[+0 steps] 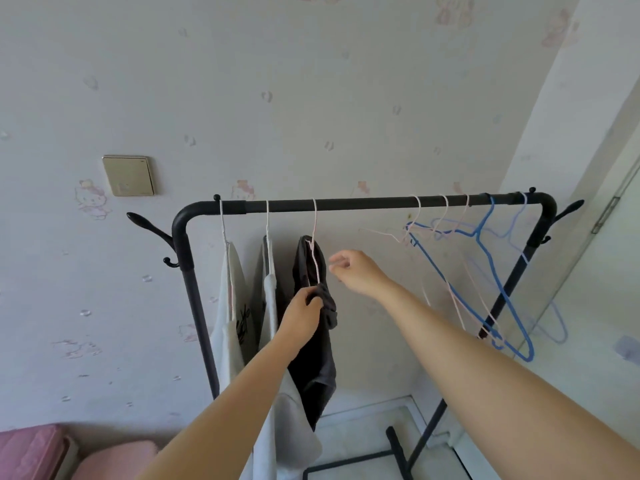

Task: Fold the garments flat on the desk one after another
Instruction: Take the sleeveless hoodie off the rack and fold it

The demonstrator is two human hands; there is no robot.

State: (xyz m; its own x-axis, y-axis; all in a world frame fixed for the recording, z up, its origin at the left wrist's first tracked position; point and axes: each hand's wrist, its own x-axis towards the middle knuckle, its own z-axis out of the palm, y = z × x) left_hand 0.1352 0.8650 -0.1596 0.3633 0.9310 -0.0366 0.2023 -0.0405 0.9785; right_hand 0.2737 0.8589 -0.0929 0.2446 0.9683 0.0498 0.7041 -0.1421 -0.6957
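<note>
Far side: black clothes rack (346,204) against patterned wallpaper, with a beige switch plate (128,175) on the wall to its left. Right end of the rail: empty hangers bunched and tangled, among them a blue hanger (498,282) and several thin pink hangers (445,216). Left end: white garment with black print (231,306), then a second white garment (270,292), each on its own white hanger. The second is just left of the task item, pressed against it lower down and partly crossed by the left forearm. Near left corner: pink bedding (31,448). Pale floor tiles (360,434) under the rack.

Task item: dark garment (315,362), charcoal to black, hung from the rail on a pale pink hanger (314,220), third from the left. Draped narrow and bunched, with folds running downward.

Left hand (302,315): grip closed on a bunch of the dark fabric just below the hanger's shoulder. Right hand (356,271): just right of the garment and apart from it, fingers loosely curled, grip holding nothing.

Right fingertips blurred. Kind of dark garment not determinable. Lower edge of it partly behind the second white garment. Print on the first white garment illegible. Rack base cut off at the near edge.
</note>
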